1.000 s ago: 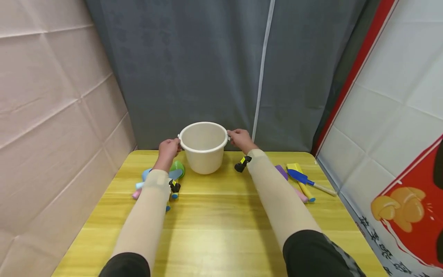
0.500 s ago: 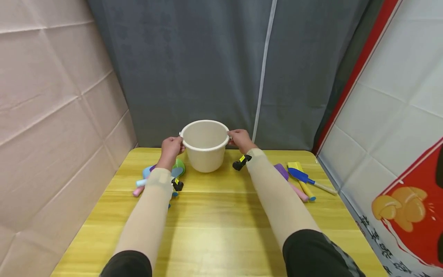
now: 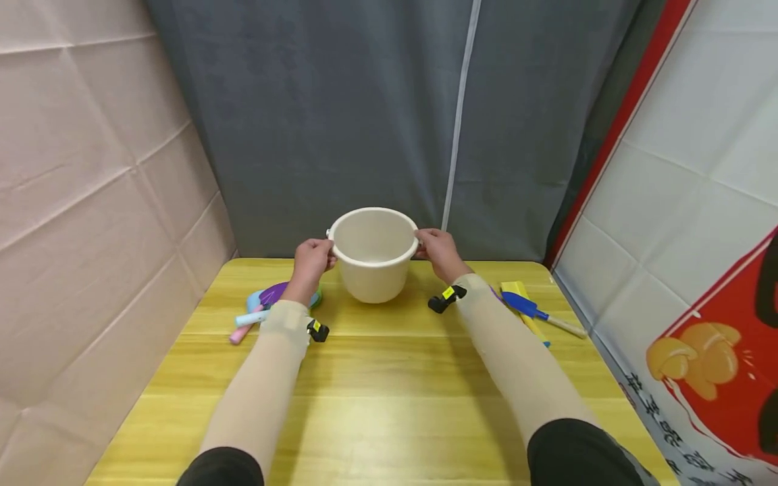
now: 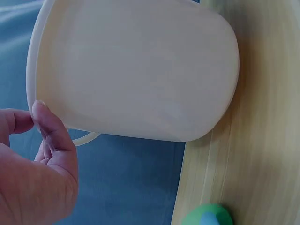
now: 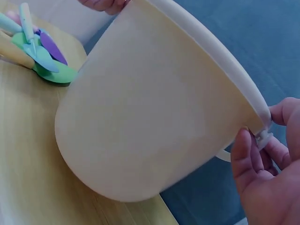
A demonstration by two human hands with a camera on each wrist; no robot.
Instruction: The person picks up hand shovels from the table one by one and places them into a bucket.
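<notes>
A white plastic bucket stands upright at the far middle of the table, its mouth facing up. My left hand pinches its rim on the left side, and my right hand pinches the rim opposite. In the left wrist view, thumb and fingers of the left hand meet at the rim of the bucket. The right wrist view has the right hand gripping right beside a small handle mount. Part of the thin bail handle shows behind the bucket.
Left of the bucket lies a pile of toy shovels, including a purple shovel, partly behind the left forearm. A blue trowel crosses a yellow shovel on the right. A grey curtain hangs behind the table.
Both hands have moved to the right with the bucket. The right forearm now covers more of the tools on the right, while the purple shovel on the left shows more.
</notes>
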